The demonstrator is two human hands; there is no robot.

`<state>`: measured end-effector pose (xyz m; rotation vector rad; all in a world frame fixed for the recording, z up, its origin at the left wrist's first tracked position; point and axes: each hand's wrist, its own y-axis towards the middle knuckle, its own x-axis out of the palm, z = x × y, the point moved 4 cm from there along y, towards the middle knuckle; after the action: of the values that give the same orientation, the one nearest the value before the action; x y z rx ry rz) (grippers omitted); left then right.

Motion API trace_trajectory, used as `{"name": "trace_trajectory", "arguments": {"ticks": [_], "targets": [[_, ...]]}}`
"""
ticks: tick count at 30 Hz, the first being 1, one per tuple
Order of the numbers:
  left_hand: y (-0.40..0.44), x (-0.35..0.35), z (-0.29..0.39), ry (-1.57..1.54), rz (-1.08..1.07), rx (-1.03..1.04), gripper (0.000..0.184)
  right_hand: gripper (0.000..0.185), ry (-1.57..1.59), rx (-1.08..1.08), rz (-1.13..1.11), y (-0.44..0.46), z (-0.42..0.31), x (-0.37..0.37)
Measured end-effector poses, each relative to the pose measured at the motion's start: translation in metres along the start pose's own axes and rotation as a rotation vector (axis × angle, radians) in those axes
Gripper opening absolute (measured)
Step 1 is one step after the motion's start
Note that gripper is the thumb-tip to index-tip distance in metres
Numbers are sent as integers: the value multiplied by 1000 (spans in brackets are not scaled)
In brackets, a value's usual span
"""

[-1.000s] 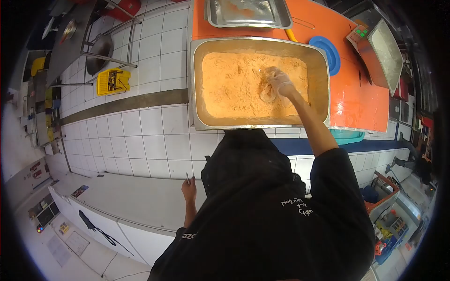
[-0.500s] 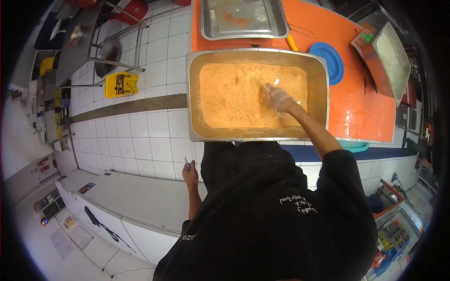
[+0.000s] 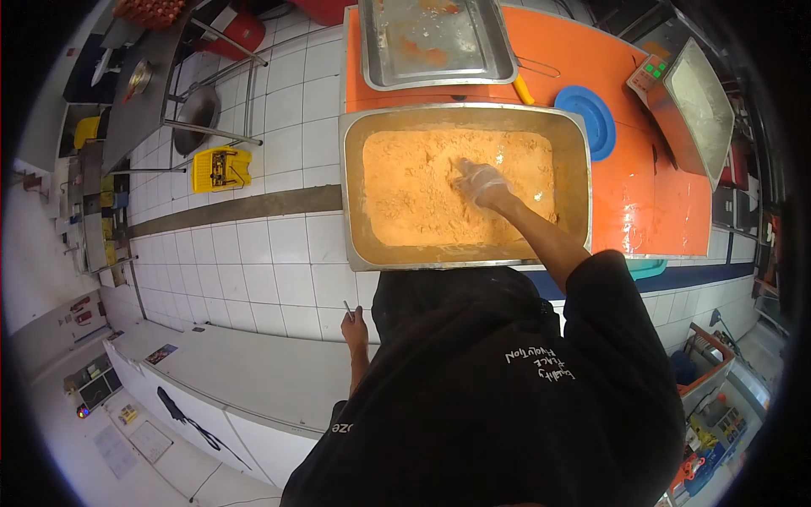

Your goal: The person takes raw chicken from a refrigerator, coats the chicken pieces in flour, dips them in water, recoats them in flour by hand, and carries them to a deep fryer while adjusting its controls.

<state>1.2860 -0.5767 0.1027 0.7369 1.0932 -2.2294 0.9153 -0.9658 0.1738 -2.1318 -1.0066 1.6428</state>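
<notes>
My right hand (image 3: pixel 483 184), in a thin clear plastic glove, reaches into a deep metal tray (image 3: pixel 348 194) of orange powder (image 3: pixel 410 190). Its fingertips are in or against the lumpy powder near the middle; they are blurred and partly covered, so I cannot tell whether they grip anything. Low at my left side, beside the tray's near left corner, my left hand (image 3: pixel 355 325) is closed around a thin, light-coloured stick (image 3: pixel 348 308) that pokes up from the fingers. The stick's exact kind is too small to make out.
Beyond the tray, a shallow metal pan (image 3: pixel 439 63) sits on the orange tabletop (image 3: pixel 646 203). To its right are a yellow handle (image 3: pixel 523 89), a blue round basin (image 3: pixel 587 122) and a metal container (image 3: pixel 697 114) by a scale (image 3: pixel 649 73). A yellow mop bucket (image 3: pixel 221 169) stands on the tiled floor.
My right hand has moved left through the powder, toward the tray's middle. My left hand still holds the thin stick. The whole view has shifted slightly.
</notes>
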Motion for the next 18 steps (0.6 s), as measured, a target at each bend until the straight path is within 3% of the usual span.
{"name": "trace_trajectory", "arguments": {"ticks": [3, 4, 6, 9, 11, 15, 18], "targets": [[11, 5, 1, 15, 25, 85, 42, 51, -30, -321, 289, 24, 45, 40], [12, 5, 8, -3, 8, 90, 42, 55, 440, -219, 233, 4, 50, 27], [15, 7, 12, -20, -16, 93, 42, 60, 905, -98, 168, -23, 54, 8], [25, 11, 10, -29, -18, 102, 42, 62, 775, -278, 308, -50, 51, -21], [24, 9, 18, -20, -17, 90, 41, 61, 771, 109, 270, -62, 56, -25], [20, 9, 23, -36, -39, 83, 41, 55, 671, 135, 412, -56, 78, -9], [16, 10, 14, -68, -38, 63, 41, 40, 551, 26, 553, -59, 86, -7]]}}
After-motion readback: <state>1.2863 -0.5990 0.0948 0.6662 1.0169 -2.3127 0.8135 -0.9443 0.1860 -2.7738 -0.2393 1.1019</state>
